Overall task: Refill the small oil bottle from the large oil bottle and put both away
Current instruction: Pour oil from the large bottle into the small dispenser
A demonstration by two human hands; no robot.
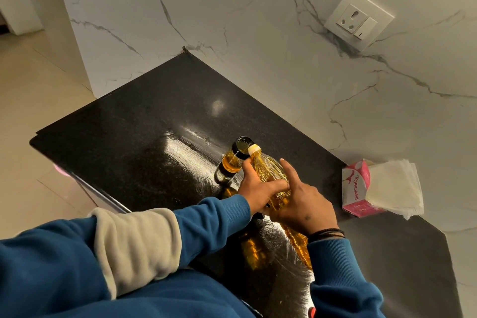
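A: What could go wrong here, reading from the left of the frame across?

B: Start with the small oil bottle (233, 160), just left of centre on the black worktop (124, 131). It stands upright with its dark-rimmed mouth open, and no hand steadies it. The neck of the large oil bottle (268, 170) rests at or right beside that rim; I judge a nudge could tip the small one over.

A: And the pour itself?

B: The mouth is narrow. If the big bottle tilts too fast, oil may run down the outside onto the worktop.

A: How are the hands?

B: Both are clamped on the large bottle, close together. The left hand (260, 187) wraps its upper body from the left; the right hand (303, 204) grips it from the right, fingers reaching toward the neck. Slippery plastic could let it twist.

A: How do the bottles look?

B: The small one is glass, holding amber oil partway up. The large one is clear ribbed plastic, golden, lying tilted with its pale spout up toward the centre of the frame.

A: Anything at the right?

B: A pink tissue pack (357, 188) with white tissues spilling out, handy for drips.
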